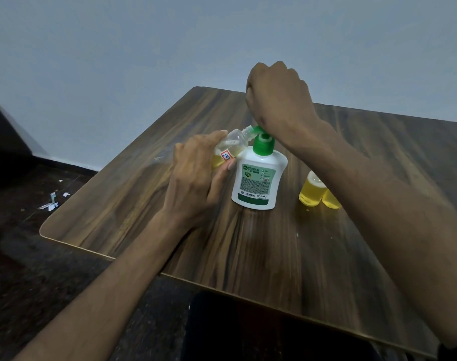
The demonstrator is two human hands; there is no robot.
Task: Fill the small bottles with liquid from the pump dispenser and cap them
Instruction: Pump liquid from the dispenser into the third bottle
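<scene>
Scanning from the left, I see paper scraps (50,203) on the dark floor beside the wooden table (133,204). Next comes my left hand (196,178), fingers wrapped around a small bottle (231,147) that is tilted so its threaded neck points up and right to the green spout. It is uncapped and holds some yellow liquid in its lower part, with a red and blue sticker on its side.

Right of that stands the pump dispenser (258,178), white with a green pump top, upright on the table. My right hand (277,97) is bunched into a loose fist over the pump head, pressing down with the heel; I cannot tell exactly how the fingers sit beneath.

Further right, just beside the dispenser and partly behind my right forearm, are two filled bottles (312,191) touching each other. One shows a pale top; whether either is properly capped I cannot tell.

My worry is alignment: if the neck slips off the spout as I pump, liquid runs onto the table. A hard off-centre press could tip the dispenser, and my forearm could knock the filled pair.
</scene>
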